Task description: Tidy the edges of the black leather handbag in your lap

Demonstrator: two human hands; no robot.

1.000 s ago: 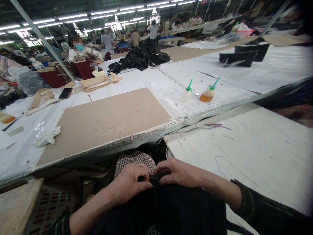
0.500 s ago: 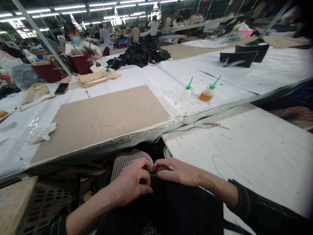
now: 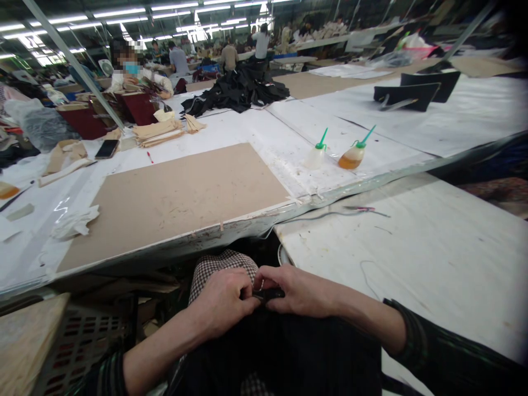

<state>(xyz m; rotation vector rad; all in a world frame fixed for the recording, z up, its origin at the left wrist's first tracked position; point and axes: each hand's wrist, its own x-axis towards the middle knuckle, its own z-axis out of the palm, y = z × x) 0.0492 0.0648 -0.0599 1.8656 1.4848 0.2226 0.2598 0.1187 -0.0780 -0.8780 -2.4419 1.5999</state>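
Observation:
A large piece of black material lies over my lap, with checked cloth showing behind it. At its top edge my left hand is closed, thumb and fingers pinching the dark edge. Close beside it, my right hand grips the same edge, thumb below and fingers curled over. A short dark strip of the edge shows between the two hands. The exact shape of the black piece is hard to make out, as it is very dark.
A worktable ahead carries a brown board, two squeeze bottles, a phone, crumpled white paper and a black heap. A white side table holds thread snips. A plastic crate stands low left. A person works across the table.
Both hands have shifted slightly along the black edge and their fingers have curled in more. A dark strip of the edge now shows between them. The view has tilted a little.

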